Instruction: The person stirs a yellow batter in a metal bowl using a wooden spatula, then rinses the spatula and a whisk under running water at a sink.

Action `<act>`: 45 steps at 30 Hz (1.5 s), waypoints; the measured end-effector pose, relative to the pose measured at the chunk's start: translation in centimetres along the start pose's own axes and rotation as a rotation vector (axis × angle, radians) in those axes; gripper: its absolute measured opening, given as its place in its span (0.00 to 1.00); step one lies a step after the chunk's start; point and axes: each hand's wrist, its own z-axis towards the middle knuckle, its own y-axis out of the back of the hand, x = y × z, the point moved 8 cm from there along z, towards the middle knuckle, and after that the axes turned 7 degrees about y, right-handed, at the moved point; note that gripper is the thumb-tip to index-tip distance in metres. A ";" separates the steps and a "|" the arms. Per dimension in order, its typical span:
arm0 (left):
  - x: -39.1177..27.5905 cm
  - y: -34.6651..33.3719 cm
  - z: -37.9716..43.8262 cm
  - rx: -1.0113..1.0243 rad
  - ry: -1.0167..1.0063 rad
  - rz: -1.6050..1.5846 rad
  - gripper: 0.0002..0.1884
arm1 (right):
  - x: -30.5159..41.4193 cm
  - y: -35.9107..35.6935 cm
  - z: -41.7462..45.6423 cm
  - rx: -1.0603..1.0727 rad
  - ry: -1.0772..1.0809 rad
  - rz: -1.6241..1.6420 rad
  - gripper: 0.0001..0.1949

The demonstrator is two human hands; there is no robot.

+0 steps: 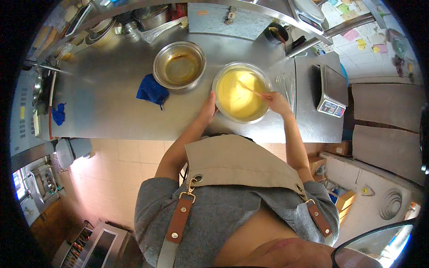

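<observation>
A bowl point(219, 112) of smooth yellow batter point(234, 90) stands on the steel worktop in front of me. My left hand point(209, 106) rests against the bowl's left side, thumb up along the wall. In my right hand point(277, 103) is the handle of a spatula point(249, 88), whose far end dips into the batter. Up and to the left sits a metal bowl point(181, 67) with brownish residue inside. A dark blue cloth point(152, 90) lies crumpled beside it. To the right of my right hand, a wire whisk point(287, 88) lies on the worktop.
A digital scale point(332, 90) stands at the right. Along the back are a metal box point(228, 21), a black cup point(276, 33) and stacked bowls point(100, 33). A steel shelf edge point(261, 10) crosses above. Another blue cloth point(59, 114) lies far left on the worktop point(107, 107).
</observation>
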 end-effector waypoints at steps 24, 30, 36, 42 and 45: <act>0.8 -1.1 -4.6 0.053 0.001 0.289 0.22 | 5.6 -1.2 -3.6 0.082 0.048 -0.406 0.12; 0.3 -0.2 -2.7 0.044 -0.094 0.328 0.19 | 1.8 5.2 -5.7 0.046 -0.086 -0.345 0.11; -0.2 -2.2 -2.2 0.224 -0.038 0.086 0.21 | -0.9 -1.8 -3.5 -0.076 -0.071 -0.387 0.12; 0.6 -0.8 -1.5 0.196 -0.049 0.114 0.22 | 0.4 2.0 -6.6 0.126 -0.151 -0.489 0.13; 0.5 -1.0 -1.8 0.161 0.001 0.144 0.23 | 0.2 1.3 -4.9 0.019 -0.261 -0.561 0.13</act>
